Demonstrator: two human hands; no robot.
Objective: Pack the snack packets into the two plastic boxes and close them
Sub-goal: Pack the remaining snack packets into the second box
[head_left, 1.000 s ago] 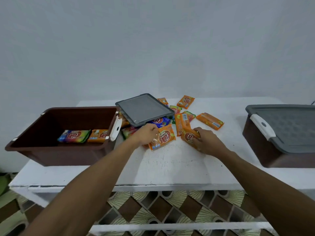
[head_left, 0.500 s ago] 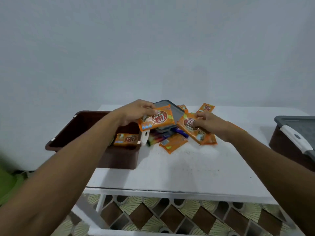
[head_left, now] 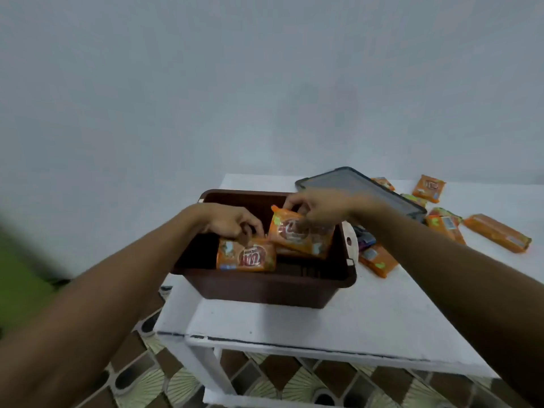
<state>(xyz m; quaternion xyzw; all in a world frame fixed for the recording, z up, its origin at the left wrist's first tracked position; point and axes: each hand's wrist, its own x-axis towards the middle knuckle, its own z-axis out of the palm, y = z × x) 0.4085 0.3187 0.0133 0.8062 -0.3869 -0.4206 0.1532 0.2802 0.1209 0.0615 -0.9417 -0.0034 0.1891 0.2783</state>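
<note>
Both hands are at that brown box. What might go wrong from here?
The brown box sits near the left edge of the table; a hard push could slide it off. The grey lid lies tilted over loose packets and may slip. The right hand pinches its orange packet by the top edge, so it might drop.

- Plain pale grey wall (head_left: 265, 83) behind, evenly lit.
- White table (head_left: 338, 325) up front, edge paint chipped.
- Brown-and-cream patterned floor tiles (head_left: 164, 381) below.
- Green blur (head_left: 20, 275), far left.

One box (head_left: 265, 287); one lid (head_left: 353, 184) at its two o'clock; two hands (head_left: 232, 220) (head_left: 321, 204), one packet (head_left: 246, 256) (head_left: 300, 235) in each; at least seven loose packets (head_left: 497, 232) at three o'clock; one table (head_left: 323, 319).
</note>
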